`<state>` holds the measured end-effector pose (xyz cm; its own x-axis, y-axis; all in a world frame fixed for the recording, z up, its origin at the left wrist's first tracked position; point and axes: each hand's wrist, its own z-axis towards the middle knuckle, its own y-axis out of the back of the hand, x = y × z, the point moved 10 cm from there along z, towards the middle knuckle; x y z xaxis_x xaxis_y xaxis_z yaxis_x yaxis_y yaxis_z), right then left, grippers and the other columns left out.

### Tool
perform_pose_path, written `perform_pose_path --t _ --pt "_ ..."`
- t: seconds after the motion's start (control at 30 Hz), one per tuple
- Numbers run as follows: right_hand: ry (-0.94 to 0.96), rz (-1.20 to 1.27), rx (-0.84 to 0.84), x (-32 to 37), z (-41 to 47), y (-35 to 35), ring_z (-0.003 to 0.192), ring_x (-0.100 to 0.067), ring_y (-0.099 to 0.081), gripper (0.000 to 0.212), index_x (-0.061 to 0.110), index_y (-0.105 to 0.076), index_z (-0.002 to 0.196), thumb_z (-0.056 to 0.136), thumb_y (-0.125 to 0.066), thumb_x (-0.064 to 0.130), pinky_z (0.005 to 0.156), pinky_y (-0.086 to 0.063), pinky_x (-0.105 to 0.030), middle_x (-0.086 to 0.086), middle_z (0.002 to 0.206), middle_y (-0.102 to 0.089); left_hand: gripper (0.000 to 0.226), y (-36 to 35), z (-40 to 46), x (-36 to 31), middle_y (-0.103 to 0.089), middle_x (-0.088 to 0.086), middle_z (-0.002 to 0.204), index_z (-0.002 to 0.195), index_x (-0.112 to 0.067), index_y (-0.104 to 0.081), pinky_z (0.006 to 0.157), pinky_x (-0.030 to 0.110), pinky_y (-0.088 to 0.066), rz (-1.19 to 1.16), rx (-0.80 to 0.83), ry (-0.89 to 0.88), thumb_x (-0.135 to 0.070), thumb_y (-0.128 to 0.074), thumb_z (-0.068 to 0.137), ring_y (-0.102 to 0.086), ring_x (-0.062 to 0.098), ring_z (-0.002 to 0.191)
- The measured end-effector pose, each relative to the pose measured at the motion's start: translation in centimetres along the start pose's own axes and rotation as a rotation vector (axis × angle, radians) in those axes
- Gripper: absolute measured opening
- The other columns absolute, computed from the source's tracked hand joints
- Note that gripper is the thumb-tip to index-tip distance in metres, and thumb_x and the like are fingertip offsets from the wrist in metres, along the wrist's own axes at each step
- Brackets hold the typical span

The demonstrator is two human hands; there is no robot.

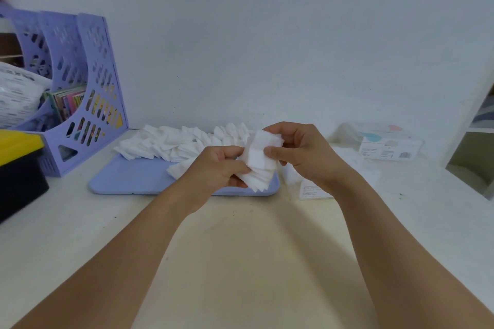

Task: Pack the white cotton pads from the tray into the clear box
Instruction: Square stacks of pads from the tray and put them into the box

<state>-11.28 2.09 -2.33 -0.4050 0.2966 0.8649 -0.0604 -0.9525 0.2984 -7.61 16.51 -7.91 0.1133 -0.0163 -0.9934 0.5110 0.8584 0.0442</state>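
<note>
On tray (128, 179), loose cotton pads (171, 143)

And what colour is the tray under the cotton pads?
Light blue-lavender, plain; the tray shows best in the head view.

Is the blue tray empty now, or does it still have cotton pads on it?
Not empty. A heap of cotton pads lies across the back of the tray.
</note>
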Motion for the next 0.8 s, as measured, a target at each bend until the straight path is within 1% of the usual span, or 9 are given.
perform_pose_path --t 0.13,0.23,0.3,0.37,0.43,0.5,0.57,0.67,0.8 --pt "-0.008 0.048 0.0 -0.1 0.0 0.1 0.073 -0.01 -0.058 0.025 0.003 -0.071 0.114 0.091 -0.067 -0.007 0.061 -0.046 -0.018 -0.001 0.089 -0.071 0.035 -0.2 0.0 -0.1 -0.075 0.011 0.114 0.12 -0.003 -0.07 0.079 0.031 -0.061 -0.046 0.026 0.012 0.01 -0.051 0.093 -0.072 0.024 0.103" --pt "-0.023 0.073 0.023 -0.2 -0.1 -0.1 0.07 -0.006 -0.059 0.026 0.002 -0.07 0.116 0.093 -0.065 -0.007 0.061 -0.046 -0.017 0.0 0.089 -0.071 0.034 -0.1 0.1 -0.2 -0.075 0.013 0.113 0.117 -0.004 -0.071 0.071 0.027 -0.058 -0.035 0.044 -0.001 0.009 -0.051 0.093 -0.069 0.021 0.093" --pt "-0.021 0.047 0.016 -0.2 -0.1 -0.1 0.072 -0.007 -0.058 0.026 0.004 -0.07 0.117 0.093 -0.065 -0.005 0.061 -0.045 -0.018 -0.001 0.091 -0.07 0.033 -0.4 0.1 -0.3 -0.074 0.016 0.115 0.118 -0.004 -0.071 0.075 0.031 -0.058 -0.052 0.077 -0.011 0.008 -0.052 0.092 -0.068 0.022 0.093" --pt "-0.002 -0.004 -0.004 0.0 0.0 -0.1 0.072 -0.009 -0.056 0.026 0.007 -0.071 0.115 0.093 -0.066 -0.004 0.062 -0.045 -0.018 -0.001 0.093 -0.07 0.033 -0.8 0.0 -0.5 -0.074 0.015 0.114 0.12 -0.007 -0.07 0.082 0.034 -0.059 -0.031 0.096 -0.044 0.005 -0.061 0.09 -0.069 0.022 0.095" --pt "0.027 -0.021 -0.028 0.6 0.0 -0.1 0.067 -0.007 -0.055 0.026 0.012 -0.071 0.11 0.093 -0.066 -0.006 0.06 -0.045 -0.017 0.002 0.092 -0.069 0.034 -0.6 0.0 -0.7 -0.077 0.01 0.106 0.117 -0.012 -0.07 0.079 0.031 -0.06 0.055 0.036 -0.099 0.004 -0.071 0.087 -0.071 0.019 0.091" --pt "0.049 -0.015 -0.059 1.1 -0.1 -0.2 0.061 -0.002 -0.057 0.03 0.017 -0.07 0.106 0.091 -0.066 -0.009 0.057 -0.046 -0.015 0.005 0.094 -0.068 0.034 -0.2 0.1 -0.8 -0.078 0.007 0.102 0.116 -0.014 -0.071 0.071 0.026 -0.059 0.095 -0.04 -0.128 0.002 -0.074 0.086 -0.072 0.02 0.087" --pt "0.072 -0.051 -0.083 1.4 -0.2 -0.3 0.059 -0.001 -0.059 0.033 0.022 -0.071 0.102 0.09 -0.068 -0.008 0.057 -0.047 -0.015 0.008 0.096 -0.069 0.037 0.1 0.2 -0.7 -0.078 0.007 0.103 0.119 -0.011 -0.07 0.07 0.026 -0.059 0.094 -0.074 -0.126 0.002 -0.074 0.085 -0.073 0.021 0.09" --pt "0.114 -0.153 -0.155 1.5 -0.1 -0.1 0.065 -0.001 -0.062 0.034 0.028 -0.073 0.1 0.087 -0.073 -0.003 0.063 -0.054 -0.023 0.017 0.097 -0.072 0.038 0.4 0.3 -0.4 -0.078 0.008 0.103 0.12 -0.01 -0.07 0.072 0.026 -0.059 0.074 -0.094 -0.107 0.001 -0.076 0.084 -0.073 0.022 0.092" --pt "0.149 -0.222 -0.254 1.8 -0.2 0.2 0.07 0.0 -0.065 0.035 0.032 -0.072 0.099 0.083 -0.078 0.001 0.065 -0.05 -0.015 0.014 0.104 -0.073 0.037 0.2 0.2 -0.4 -0.078 0.009 0.104 0.12 -0.01 -0.07 0.071 0.026 -0.058 0.04 -0.077 -0.098 -0.004 -0.077 0.084 -0.073 0.017 0.087"
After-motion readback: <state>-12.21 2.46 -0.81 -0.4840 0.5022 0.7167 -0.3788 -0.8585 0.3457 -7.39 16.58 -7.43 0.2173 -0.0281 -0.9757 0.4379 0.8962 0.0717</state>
